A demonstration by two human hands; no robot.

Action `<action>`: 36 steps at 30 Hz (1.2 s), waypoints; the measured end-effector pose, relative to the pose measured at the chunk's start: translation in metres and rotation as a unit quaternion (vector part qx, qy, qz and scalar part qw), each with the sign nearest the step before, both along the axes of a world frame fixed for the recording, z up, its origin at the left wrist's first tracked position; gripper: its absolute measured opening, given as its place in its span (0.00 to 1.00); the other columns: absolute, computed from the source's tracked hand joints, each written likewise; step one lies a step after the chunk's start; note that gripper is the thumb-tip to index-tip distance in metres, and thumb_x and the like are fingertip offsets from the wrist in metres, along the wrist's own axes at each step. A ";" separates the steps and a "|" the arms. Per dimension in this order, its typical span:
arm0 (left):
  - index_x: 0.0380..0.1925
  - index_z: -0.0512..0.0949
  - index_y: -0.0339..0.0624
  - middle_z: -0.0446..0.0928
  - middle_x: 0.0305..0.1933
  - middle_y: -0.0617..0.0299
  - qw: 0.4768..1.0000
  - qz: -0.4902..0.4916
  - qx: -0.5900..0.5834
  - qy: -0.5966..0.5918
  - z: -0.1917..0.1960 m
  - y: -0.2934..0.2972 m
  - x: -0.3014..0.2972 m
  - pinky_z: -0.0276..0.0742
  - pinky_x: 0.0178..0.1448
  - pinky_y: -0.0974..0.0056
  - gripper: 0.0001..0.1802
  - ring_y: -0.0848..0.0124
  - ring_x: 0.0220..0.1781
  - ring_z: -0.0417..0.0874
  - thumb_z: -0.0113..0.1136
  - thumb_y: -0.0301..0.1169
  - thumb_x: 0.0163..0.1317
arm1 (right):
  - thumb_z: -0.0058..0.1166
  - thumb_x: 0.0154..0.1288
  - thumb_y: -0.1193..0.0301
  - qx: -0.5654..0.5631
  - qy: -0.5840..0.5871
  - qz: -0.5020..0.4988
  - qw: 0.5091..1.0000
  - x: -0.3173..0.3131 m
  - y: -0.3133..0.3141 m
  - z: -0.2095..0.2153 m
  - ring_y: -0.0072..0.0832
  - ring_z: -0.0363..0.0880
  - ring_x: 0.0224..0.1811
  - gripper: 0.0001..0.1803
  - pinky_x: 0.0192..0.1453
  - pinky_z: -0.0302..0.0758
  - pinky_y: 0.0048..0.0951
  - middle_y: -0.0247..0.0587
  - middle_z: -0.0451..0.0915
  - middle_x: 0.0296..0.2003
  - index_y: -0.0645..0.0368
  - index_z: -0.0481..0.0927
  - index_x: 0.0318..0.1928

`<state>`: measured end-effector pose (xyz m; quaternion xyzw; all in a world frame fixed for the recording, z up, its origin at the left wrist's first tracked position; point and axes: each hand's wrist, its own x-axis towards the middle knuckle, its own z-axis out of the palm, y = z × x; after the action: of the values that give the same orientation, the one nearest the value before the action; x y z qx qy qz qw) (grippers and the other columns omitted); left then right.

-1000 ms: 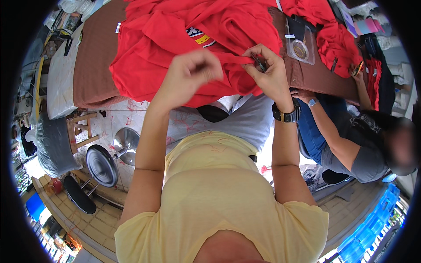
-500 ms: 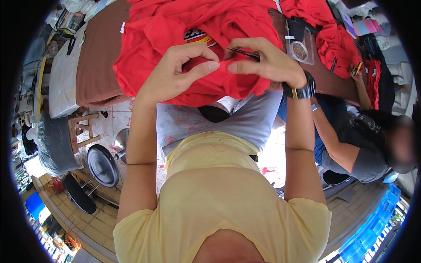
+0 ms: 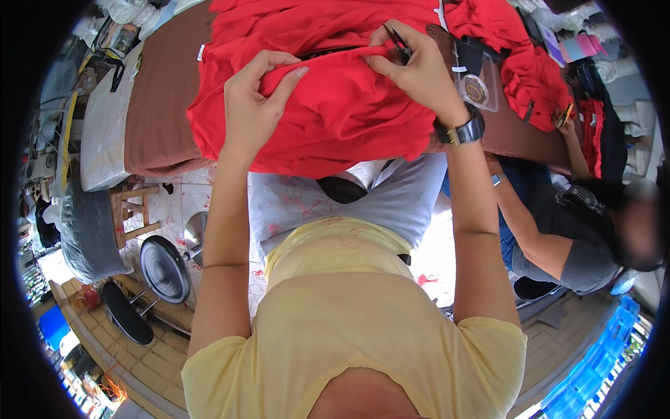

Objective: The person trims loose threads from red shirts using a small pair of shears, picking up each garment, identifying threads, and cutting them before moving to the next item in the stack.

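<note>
Left hand (image 3: pixel 252 98): pinched shut on a fold of the red cotton garment (image 3: pixel 328 91).
Right hand (image 3: pixel 417 66): closed on small dark snips (image 3: pixel 399 40), also pressing the cloth.
Garment: draped over the brown padded table (image 3: pixel 157 105), at its near edge.

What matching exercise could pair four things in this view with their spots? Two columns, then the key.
Things:
1. left hand
2. right hand
3. clear round-lidded box
4. wooden stool

Places or states:
A. on the floor below the table's left end
B. pinching a fold of the red garment
C. on the brown table cover, right of the wristwatch
D. holding a thin dark tool against the red cloth

Pairs: 1-B, 2-D, 3-C, 4-A
</note>
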<state>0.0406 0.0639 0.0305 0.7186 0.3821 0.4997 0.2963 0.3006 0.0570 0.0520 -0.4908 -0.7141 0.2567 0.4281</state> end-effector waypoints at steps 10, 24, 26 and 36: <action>0.26 0.73 0.42 0.68 0.28 0.58 0.970 0.007 0.233 0.066 -0.072 -0.051 0.037 0.67 0.38 0.54 0.16 0.56 0.31 0.73 0.65 0.18 0.34 | 0.65 0.62 0.78 0.076 0.164 -0.230 0.956 -0.020 -0.052 -0.071 0.13 0.72 0.25 0.11 0.28 0.67 0.20 0.31 0.78 0.25 0.61 0.73 0.36; 0.39 0.80 0.42 0.79 0.39 0.60 0.939 -0.002 0.239 0.248 -0.052 -0.008 -0.004 0.63 0.67 0.47 0.13 0.60 0.51 0.77 0.63 0.40 0.66 | 0.58 0.61 0.84 0.104 0.276 -0.219 0.930 0.023 -0.044 -0.021 0.19 0.80 0.25 0.08 0.32 0.74 0.20 0.33 0.78 0.30 0.60 0.73 0.35; 0.40 0.81 0.39 0.80 0.39 0.60 0.934 -0.015 0.245 0.258 -0.032 0.008 -0.007 0.63 0.67 0.49 0.10 0.61 0.51 0.77 0.59 0.35 0.70 | 0.56 0.61 0.84 0.132 0.243 -0.220 0.935 0.049 -0.020 -0.006 0.15 0.73 0.23 0.10 0.29 0.70 0.18 0.33 0.81 0.33 0.61 0.76 0.42; 0.40 0.81 0.38 0.78 0.34 0.60 0.983 -0.041 0.101 0.145 -0.025 0.015 -0.003 0.66 0.61 0.58 0.08 0.63 0.43 0.76 0.56 0.30 0.73 | 0.56 0.58 0.82 0.050 0.059 -0.096 0.992 -0.007 -0.010 0.000 0.11 0.64 0.24 0.21 0.29 0.63 0.16 0.27 0.84 0.40 0.59 0.79 0.54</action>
<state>0.0379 0.0790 0.0051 0.8250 0.3387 0.4134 0.1835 0.2936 0.0465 0.0517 -0.5193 -0.6491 0.2070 0.5158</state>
